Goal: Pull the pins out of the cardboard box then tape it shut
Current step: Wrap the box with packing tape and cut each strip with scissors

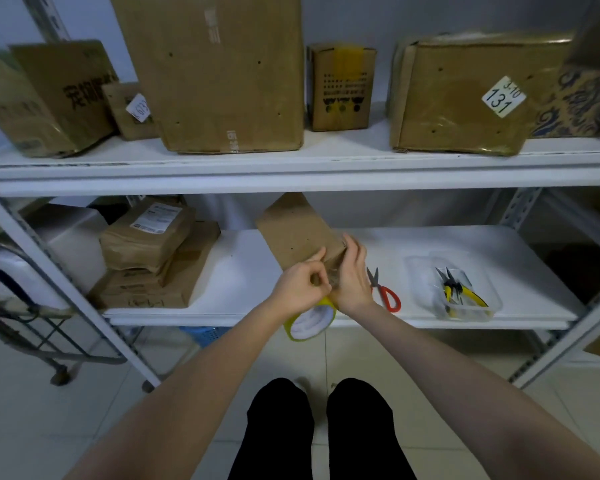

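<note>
A small brown cardboard box [297, 230] stands tilted on the lower white shelf [465, 244], its near end raised toward me. My left hand [300, 284] pinches a strip of clear tape at the box's near edge. My right hand [352, 275] curls round the box's near right corner and presses the tape there. A tape roll with a yellow rim [310, 318] hangs just below both hands, partly hidden by them. I see no pins in the box from here.
Red-handled scissors [385, 291] lie right of my hands. A clear plastic tray [456, 289] holds yellow-handled pliers. Stacked brown parcels [153, 258] sit at the left. Larger boxes [215, 71] fill the upper shelf. A wire cart [32, 320] stands at far left.
</note>
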A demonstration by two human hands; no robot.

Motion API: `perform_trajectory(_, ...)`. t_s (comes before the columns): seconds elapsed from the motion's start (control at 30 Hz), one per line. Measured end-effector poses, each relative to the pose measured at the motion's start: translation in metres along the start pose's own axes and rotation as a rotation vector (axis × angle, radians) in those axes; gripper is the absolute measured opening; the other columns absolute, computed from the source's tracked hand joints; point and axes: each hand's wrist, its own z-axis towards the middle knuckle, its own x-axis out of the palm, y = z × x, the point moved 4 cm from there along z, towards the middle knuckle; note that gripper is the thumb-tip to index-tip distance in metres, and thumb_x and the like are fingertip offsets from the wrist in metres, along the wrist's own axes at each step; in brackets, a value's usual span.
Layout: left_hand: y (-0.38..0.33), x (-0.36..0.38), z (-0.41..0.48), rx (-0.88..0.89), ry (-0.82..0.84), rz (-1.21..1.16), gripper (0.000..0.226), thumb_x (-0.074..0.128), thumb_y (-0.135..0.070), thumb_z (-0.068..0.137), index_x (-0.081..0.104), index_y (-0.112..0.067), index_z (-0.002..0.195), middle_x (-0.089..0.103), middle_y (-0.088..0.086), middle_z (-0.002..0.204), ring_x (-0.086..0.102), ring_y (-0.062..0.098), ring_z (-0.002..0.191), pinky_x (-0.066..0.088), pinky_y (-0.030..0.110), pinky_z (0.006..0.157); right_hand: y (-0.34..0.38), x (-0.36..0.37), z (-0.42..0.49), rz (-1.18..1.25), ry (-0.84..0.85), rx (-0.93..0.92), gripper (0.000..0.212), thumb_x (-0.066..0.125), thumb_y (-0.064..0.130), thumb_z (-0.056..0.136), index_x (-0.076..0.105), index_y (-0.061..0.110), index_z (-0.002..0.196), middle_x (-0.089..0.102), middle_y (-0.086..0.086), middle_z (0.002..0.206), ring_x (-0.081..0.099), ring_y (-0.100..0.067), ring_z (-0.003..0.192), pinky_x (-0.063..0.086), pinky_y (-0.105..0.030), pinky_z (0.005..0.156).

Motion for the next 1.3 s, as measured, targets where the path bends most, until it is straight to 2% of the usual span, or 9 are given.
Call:
perform_trajectory(0.1,-0.006,0.002,0.002,0.024,0.129,0.003,0.024,0.065,-0.016,0.071,0.051,-0.029,0.057,0.036,-0.001,0.151,0.057,0.007,0.103,0.048,0.037,0.087,0.002,-0.006,-0.003,-0.040,-0.017,-0.032,0.109,0.064,0.038,0.070,-0.003,0.014,0.152,-0.001,-0.017,0.156,0.028,-0.042,0.137,0.034,-0.054,0.106)
perform_trajectory(0.23,-0.015,0.000,0.002,0.046,0.193,0.045,0.019,0.063,-0.016,0.071,0.053,-0.027,0.058,0.032,-0.005,0.153,0.061,0.009,0.107,0.047,0.031,0.087,0.004,-0.004,-0.006,-0.171,-0.021,-0.124,0.100,0.059,0.040,0.079,-0.007,0.021,0.152,-0.009,-0.015,0.156,0.021,-0.040,0.141,0.022,-0.060,0.110)
perform_trajectory(0.3,-0.017,0.001,0.001,0.071,0.193,0.064,0.024,0.063,-0.011,0.075,0.052,-0.026,0.060,0.029,-0.007,0.154,0.061,0.009,0.110,0.044,0.028,0.085,0.003,-0.003,-0.005,-0.227,-0.017,-0.102,0.096,0.058,0.042,0.079,-0.004,0.026,0.151,-0.003,-0.013,0.155,0.021,-0.038,0.140,0.017,-0.058,0.113)
perform_trajectory(0.4,-0.014,-0.003,-0.001,0.064,0.155,-0.009,0.029,0.064,-0.008,0.077,0.050,-0.026,0.059,0.052,0.004,0.140,0.052,0.004,0.123,0.047,0.032,0.092,0.004,-0.008,-0.003,-0.179,-0.122,-0.078,0.094,0.042,0.060,0.064,0.009,0.024,0.145,0.021,-0.017,0.142,0.037,-0.040,0.124,0.031,-0.046,0.105)
perform_trajectory(0.5,-0.004,-0.016,-0.008,-0.016,-0.011,-0.133,0.030,0.065,-0.006,0.078,0.052,-0.026,0.060,0.071,0.005,0.108,0.053,0.004,0.123,0.045,0.030,0.098,-0.006,-0.013,0.004,0.076,-0.159,-0.005,0.116,0.067,0.062,0.050,0.018,0.018,0.145,0.025,-0.013,0.133,0.034,-0.032,0.124,0.034,-0.035,0.102)
perform_trajectory(0.57,0.006,-0.029,-0.012,-0.075,-0.144,-0.157,0.027,0.065,-0.008,0.078,0.053,-0.025,0.061,0.071,0.002,0.109,0.056,0.007,0.118,0.044,0.026,0.095,-0.014,-0.018,0.008,0.147,-0.141,0.013,0.126,0.083,0.050,0.043,0.015,0.022,0.145,0.023,-0.008,0.131,0.031,-0.029,0.127,0.033,-0.034,0.106)
perform_trajectory(0.8,0.010,-0.052,-0.015,-0.125,-0.274,-0.073,0.023,0.066,-0.012,0.079,0.054,-0.024,0.063,0.067,-0.003,0.116,0.059,0.012,0.110,0.044,0.027,0.091,-0.016,-0.023,0.010,0.273,-0.024,-0.060,0.130,0.086,0.045,0.040,0.013,0.022,0.145,0.018,0.000,0.131,0.027,-0.010,0.124,0.027,-0.023,0.107)
perform_trajectory(1.03,0.013,-0.054,-0.013,-0.188,-0.247,-0.047,0.028,0.065,-0.013,0.079,0.052,-0.027,0.059,0.069,-0.003,0.085,0.064,0.018,0.091,0.049,0.033,0.080,-0.017,-0.024,0.011,0.071,0.317,-0.062,0.119,0.083,0.044,0.047,0.015,0.025,0.143,0.011,0.005,0.131,0.026,-0.027,0.132,0.032,-0.033,0.112)
perform_trajectory(1.3,0.020,-0.061,-0.013,-0.307,-0.317,0.008,0.016,0.060,-0.016,0.082,0.058,-0.022,0.067,0.063,-0.006,0.076,0.058,0.016,0.080,0.043,0.027,0.066,-0.014,-0.026,0.024,0.026,0.436,-0.013,0.099,0.085,0.027,0.066,0.022,0.038,0.141,-0.008,0.001,0.150,0.002,-0.035,0.143,0.023,-0.035,0.114)
